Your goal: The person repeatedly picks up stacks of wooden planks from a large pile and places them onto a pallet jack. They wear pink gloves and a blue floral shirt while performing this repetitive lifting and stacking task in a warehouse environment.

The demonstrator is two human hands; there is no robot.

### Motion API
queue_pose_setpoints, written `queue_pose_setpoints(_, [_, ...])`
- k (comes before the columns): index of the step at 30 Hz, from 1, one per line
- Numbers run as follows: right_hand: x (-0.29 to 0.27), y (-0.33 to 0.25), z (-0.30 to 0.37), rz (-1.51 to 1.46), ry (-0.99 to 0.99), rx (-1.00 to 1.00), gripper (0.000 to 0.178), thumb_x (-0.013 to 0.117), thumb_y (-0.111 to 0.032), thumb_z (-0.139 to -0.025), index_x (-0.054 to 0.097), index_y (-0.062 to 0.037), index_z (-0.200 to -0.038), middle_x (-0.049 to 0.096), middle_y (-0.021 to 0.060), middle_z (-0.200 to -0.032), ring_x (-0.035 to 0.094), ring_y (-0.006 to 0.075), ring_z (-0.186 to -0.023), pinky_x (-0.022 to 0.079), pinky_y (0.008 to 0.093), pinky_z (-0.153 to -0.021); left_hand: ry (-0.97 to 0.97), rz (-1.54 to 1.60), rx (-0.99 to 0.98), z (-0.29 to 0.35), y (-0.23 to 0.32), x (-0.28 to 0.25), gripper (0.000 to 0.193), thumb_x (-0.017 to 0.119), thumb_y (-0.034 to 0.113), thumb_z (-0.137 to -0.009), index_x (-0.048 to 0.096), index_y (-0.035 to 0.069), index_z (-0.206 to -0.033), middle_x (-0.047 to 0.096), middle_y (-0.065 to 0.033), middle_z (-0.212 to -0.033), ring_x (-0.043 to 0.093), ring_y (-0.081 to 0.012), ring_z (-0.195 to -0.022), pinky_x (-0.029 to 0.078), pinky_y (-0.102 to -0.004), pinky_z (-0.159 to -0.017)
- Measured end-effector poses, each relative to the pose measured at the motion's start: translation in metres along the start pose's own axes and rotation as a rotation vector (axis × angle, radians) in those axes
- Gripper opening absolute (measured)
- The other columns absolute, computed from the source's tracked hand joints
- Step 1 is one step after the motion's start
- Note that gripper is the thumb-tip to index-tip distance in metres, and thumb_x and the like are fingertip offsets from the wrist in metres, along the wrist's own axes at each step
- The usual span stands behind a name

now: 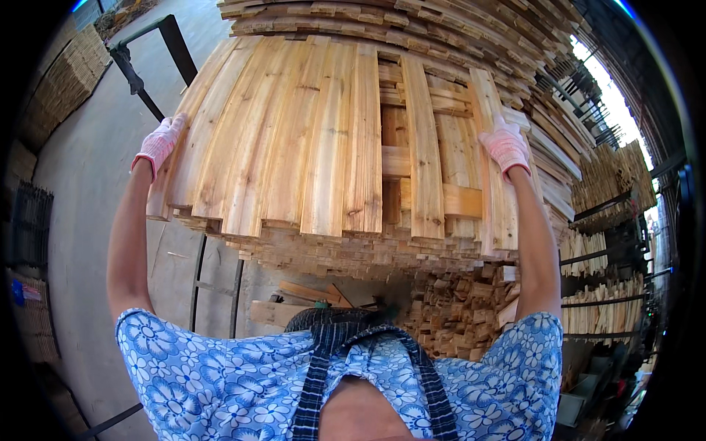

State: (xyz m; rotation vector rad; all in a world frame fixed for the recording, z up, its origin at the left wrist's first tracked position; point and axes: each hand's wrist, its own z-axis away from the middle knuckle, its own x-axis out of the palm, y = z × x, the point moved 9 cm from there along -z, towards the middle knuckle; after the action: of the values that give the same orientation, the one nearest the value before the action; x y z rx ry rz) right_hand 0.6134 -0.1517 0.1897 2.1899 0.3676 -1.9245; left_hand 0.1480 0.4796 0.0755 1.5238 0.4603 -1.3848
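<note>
A row of pale, knotty wooden boards lies side by side on a tall stack in front of me. My left hand (pixel 159 144), in a pink-and-white knit glove, grips the outer edge of the leftmost board (pixel 193 110). Across the stack, my right hand (pixel 506 148) wears a matching glove and is closed on the rightmost board (pixel 494 180), its thumb over the top face. Between the hands, one separate board (pixel 423 151) has gaps on both sides, where crosswise boards (pixel 462 200) show underneath. Some fingertips of both hands are hidden.
Another high board stack (pixel 412 33) rises just beyond. A dark metal frame (pixel 173 48) stands at the far left beside the concrete floor (pixel 88 176). Short wood pieces (pixel 456 305) are piled near me on the right, with racks of boards (pixel 603 312) farther right.
</note>
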Motion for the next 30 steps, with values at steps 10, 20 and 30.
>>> queue_pose_setpoints(10, [0.063,-0.151,0.025,-0.315,-0.197,-0.103,0.088,0.057,-0.063,-0.091,0.033,-0.015,-0.161,0.033,0.0369,-0.156,0.047,0.052,-0.138,0.042,0.0516,-0.113,0.03,-0.003,-0.015,0.004,0.009,0.002,0.074,0.033,0.065,-0.105,0.045,0.01,-0.153,0.051,-0.0157,-0.155,0.045,-0.0342,-0.145,0.033,-0.0404,-0.119])
queue_pose_setpoints(20, [0.079,-0.207,0.038,-0.48,-0.172,-0.219,0.071,0.046,-0.057,-0.1,0.037,-0.0181,-0.159,0.036,0.0395,-0.151,0.048,0.0548,-0.134,0.042,0.0561,-0.111,0.079,-0.028,-0.027,0.009,-0.003,-0.003,0.08,0.032,0.068,-0.104,0.047,0.004,-0.15,0.053,-0.0202,-0.152,0.047,-0.0378,-0.143,0.036,-0.0416,-0.118])
queue_pose_setpoints(30, [0.083,-0.18,-0.003,-0.405,-0.295,-0.43,0.084,0.047,-0.067,-0.096,0.034,-0.0161,-0.161,0.031,0.0335,-0.161,0.034,0.0487,-0.148,0.031,0.0526,-0.12,0.015,-0.022,0.027,0.014,0.013,-0.006,0.08,0.03,0.069,-0.103,0.046,0.006,-0.15,0.054,-0.0275,-0.147,0.048,-0.0432,-0.14,0.038,-0.0465,-0.115])
